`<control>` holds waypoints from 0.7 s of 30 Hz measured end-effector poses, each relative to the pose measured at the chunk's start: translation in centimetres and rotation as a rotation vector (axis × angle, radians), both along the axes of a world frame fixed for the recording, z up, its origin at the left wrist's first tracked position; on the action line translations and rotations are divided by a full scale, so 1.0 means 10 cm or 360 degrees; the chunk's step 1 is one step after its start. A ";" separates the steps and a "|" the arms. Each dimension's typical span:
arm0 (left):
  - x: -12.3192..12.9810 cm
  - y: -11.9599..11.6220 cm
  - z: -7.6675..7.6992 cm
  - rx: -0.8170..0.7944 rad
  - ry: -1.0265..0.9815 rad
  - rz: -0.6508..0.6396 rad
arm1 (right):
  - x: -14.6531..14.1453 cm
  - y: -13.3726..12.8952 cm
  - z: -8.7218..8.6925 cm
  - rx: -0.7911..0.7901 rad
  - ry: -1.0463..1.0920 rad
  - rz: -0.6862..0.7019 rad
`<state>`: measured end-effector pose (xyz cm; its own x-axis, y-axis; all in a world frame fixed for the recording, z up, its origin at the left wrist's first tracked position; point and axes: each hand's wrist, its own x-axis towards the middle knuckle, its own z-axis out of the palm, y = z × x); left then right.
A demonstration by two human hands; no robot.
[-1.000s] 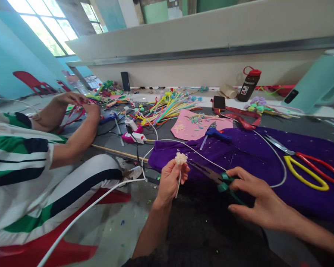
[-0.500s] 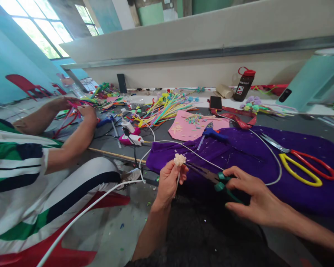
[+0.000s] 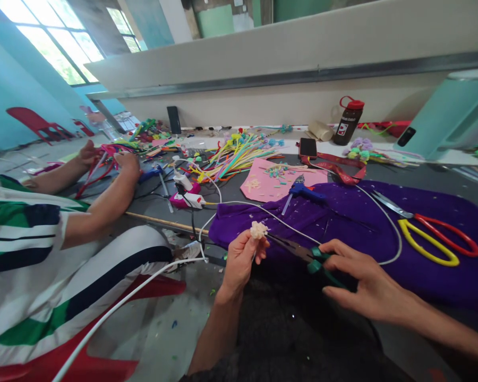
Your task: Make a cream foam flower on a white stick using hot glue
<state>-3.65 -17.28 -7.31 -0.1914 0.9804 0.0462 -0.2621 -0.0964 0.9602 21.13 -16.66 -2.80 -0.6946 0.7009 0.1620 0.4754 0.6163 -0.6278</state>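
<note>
A small cream-coloured flower (image 3: 258, 229) is pinched by its stem in my left hand (image 3: 242, 258), near the middle of the view. My right hand (image 3: 360, 278) holds green-handled pliers (image 3: 302, 253), with fingers around the grips. The long jaws point left, their tips close beside the flower; whether they touch it I cannot tell. Beneath and behind lies a purple cloth (image 3: 382, 223). On the cloth rest a blue glue gun (image 3: 305, 192) and big scissors (image 3: 434, 233) with one red and one yellow handle.
Pink paper (image 3: 255, 183) carries small cut pieces. A white cable (image 3: 263, 202) crosses the cloth. A power strip (image 3: 189, 200), colourful stems (image 3: 235, 154), a phone (image 3: 308, 147) and a bottle (image 3: 348, 122) stand or lie behind. At left, a person's hands (image 3: 125, 159) hold pink strands.
The flower has turned slightly in my left hand, while my right hand and the pliers have hardly moved. The other person's hands have moved apart.
</note>
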 end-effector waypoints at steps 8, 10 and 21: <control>0.00 0.02 0.01 -0.0036 0.0051 0.0004 | 0.02 0.01 0.05 0.0003 -0.0005 0.0021; 0.00 0.02 0.00 -0.0041 0.0065 0.0017 | 0.02 0.02 0.05 0.0003 0.0002 0.0035; -0.13 0.01 -0.04 0.0161 0.0615 0.0162 | 0.04 0.05 0.08 0.0025 0.0000 0.0104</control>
